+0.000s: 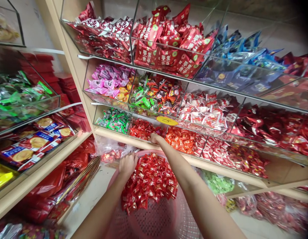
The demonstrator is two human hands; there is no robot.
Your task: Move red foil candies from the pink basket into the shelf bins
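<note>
Left hand (128, 165) clamped on the far left rim of the basket (156, 220) of red candies (151, 176); right hand (155, 138) at bottom shelf (126, 140) front edge, can't tell its grip

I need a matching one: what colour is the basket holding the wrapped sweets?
The basket is pink, seen best in the head view.

The person's left hand (128, 164) hid part of the round, pink, perforated plastic basket (156, 219), whose near side ran off the bottom edge, as did both bare forearms (198, 189). The right hand (155, 138) showed too small to tell whether it pinched any shiny red-wrapped sweets (141, 128). The left edge cut off a glossy yellow plastic packet (4, 176); dark red wrapped packets (297, 63) at upper right were blurred.
</note>
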